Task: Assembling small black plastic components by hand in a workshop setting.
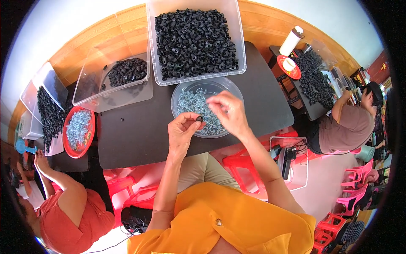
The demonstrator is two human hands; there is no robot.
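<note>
My left hand (182, 130) pinches a small, round black plastic part (198, 119) between thumb and fingertips. It is above the near left side of a clear round bowl (174, 103). The bowl holds many small, shiny, pale-blue pieces (192, 100), perhaps springs; their exact kind is too small to tell. My right hand (230, 112) hovers over the bowl's right side. Its thumb and fingers are drawn together, and anything between them is too small to make out. Beyond the bowl stands a large clear bin (158, 75) full of hollow black plastic parts (194, 44).
The dark table (270, 106) also carries a clear box (95, 101) with fewer black parts. A red basin (67, 148) of pale-blue pieces stands left. A person in red (80, 207) sits left, another in brown (347, 127) right. Red stools (245, 169) stand below the table.
</note>
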